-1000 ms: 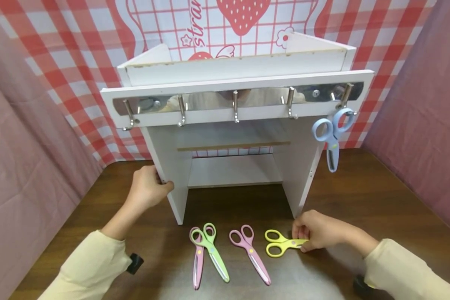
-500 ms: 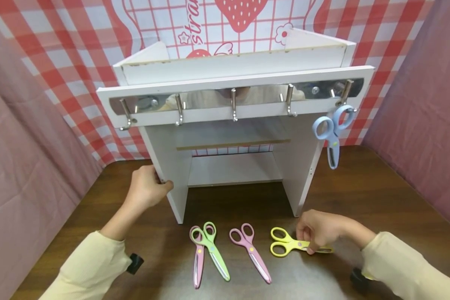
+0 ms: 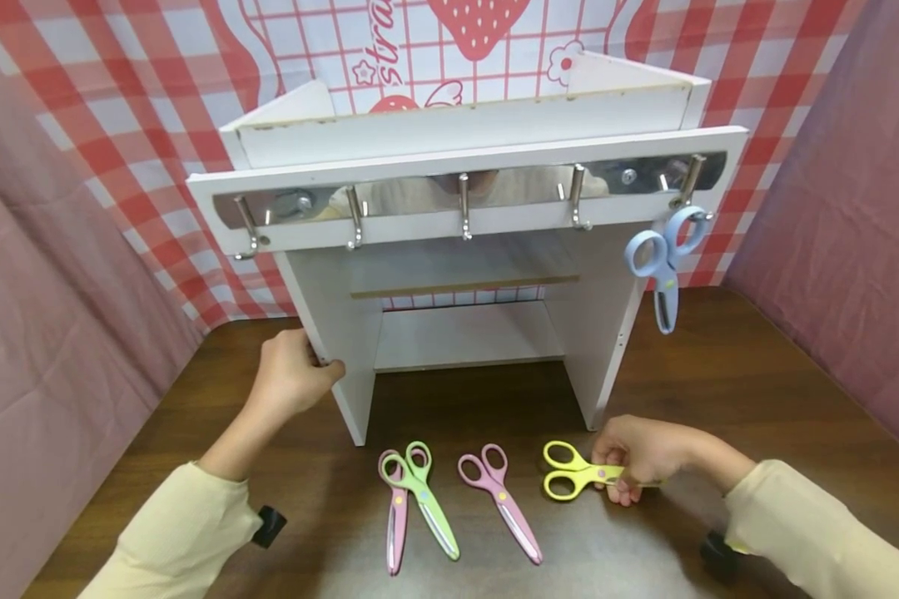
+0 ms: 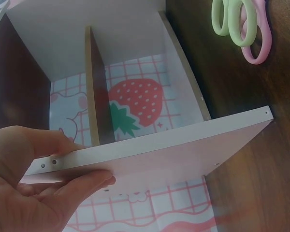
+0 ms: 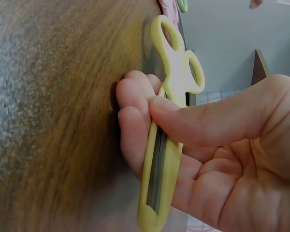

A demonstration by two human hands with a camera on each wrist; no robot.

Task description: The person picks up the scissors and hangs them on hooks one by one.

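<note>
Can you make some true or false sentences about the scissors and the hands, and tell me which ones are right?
1. The right hand holds the yellow scissors. True.
2. The blue scissors lie on the brown table. False: they hang from a metal hook.
3. The left hand grips a white side panel. True.
4. The right hand's fingers go through the yellow finger loops. False: the thumb and fingers hold the blade part, and the loops are free.
5. The green scissors lie partly over a pink pair. True.
</note>
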